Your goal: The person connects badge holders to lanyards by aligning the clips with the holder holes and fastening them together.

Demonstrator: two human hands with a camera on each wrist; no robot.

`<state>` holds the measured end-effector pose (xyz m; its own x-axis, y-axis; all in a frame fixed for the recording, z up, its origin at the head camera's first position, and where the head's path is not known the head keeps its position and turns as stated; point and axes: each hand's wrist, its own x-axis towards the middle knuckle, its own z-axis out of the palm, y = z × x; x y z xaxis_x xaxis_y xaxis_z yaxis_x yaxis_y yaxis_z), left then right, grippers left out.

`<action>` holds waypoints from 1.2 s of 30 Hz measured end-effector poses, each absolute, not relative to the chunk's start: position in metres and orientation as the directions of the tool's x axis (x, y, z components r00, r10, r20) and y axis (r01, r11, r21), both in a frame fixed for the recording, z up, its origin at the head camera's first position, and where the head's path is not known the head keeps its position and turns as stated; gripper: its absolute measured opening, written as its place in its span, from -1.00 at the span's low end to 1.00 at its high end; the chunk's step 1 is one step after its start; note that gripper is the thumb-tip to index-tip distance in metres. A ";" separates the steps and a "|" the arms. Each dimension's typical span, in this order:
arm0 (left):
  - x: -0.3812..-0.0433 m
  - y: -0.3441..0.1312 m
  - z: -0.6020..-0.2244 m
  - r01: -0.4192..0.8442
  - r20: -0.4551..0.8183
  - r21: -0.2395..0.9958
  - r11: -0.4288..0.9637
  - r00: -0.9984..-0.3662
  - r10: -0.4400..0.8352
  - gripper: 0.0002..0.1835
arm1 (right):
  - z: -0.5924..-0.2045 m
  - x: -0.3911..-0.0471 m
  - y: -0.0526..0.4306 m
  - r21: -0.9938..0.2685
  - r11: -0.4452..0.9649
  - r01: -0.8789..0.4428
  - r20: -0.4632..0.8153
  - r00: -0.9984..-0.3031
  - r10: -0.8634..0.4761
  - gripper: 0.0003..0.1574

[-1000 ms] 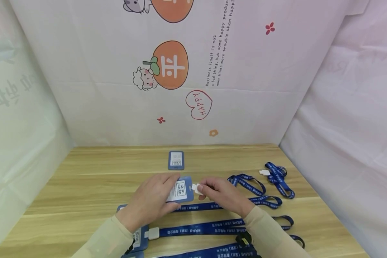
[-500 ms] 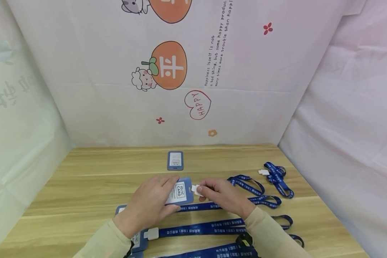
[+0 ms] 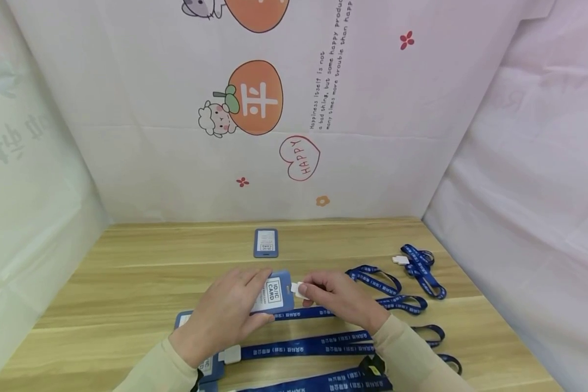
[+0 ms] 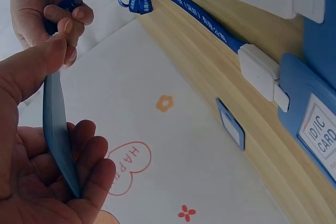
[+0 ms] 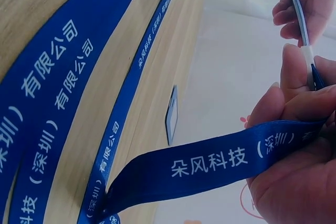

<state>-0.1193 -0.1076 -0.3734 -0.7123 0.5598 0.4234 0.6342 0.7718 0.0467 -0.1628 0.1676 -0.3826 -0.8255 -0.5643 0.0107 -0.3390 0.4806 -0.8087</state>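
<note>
In the head view my left hand (image 3: 220,316) holds a blue ID card holder (image 3: 275,293) by its sides, with the fingers along one edge and the thumb at the other. The left wrist view shows this holder (image 4: 58,129) nearly edge-on. My right hand (image 3: 343,299) pinches the white clip (image 3: 296,288) of a blue lanyard right at the holder's slotted end. Whether the clip passes through the slot, I cannot tell. From the right hand, the printed lanyard strap (image 5: 220,158) trails down toward the table in the right wrist view.
Another card holder (image 3: 265,243) lies alone near the back of the wooden table (image 3: 142,272). A folded lanyard (image 3: 423,272) with a white clip sits at the right. Closer to me, lanyards (image 3: 304,347) with holders attached lie side by side, partly under my forearms. White printed cloth (image 3: 372,179) stands behind.
The card holder's slotted end has dipped very slightly toward me, and my left hand has shifted a little with it. My right hand keeps pinching the clip in nearly the same place.
</note>
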 end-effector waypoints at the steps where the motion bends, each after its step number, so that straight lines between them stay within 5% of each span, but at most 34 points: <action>1: -0.119 -0.108 -0.374 0.634 0.425 0.046 0.772 -0.712 0.559 -0.13 | -0.383 -0.163 0.168 -0.805 0.486 -0.341 0.012 -0.828 -0.561 -0.63; 36: -0.113 -0.107 -0.374 0.668 0.432 0.014 0.744 -0.675 0.598 -0.17 | -0.375 -0.161 0.170 -0.841 0.429 -0.330 -0.022 -0.771 -0.637 -0.72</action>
<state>-0.1130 -0.1070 -0.3741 -0.6755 0.5978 0.4316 0.6675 0.7445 0.0135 -0.1607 0.1700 -0.3749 -0.7710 -0.6365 -0.0217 -0.3302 0.4286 -0.8410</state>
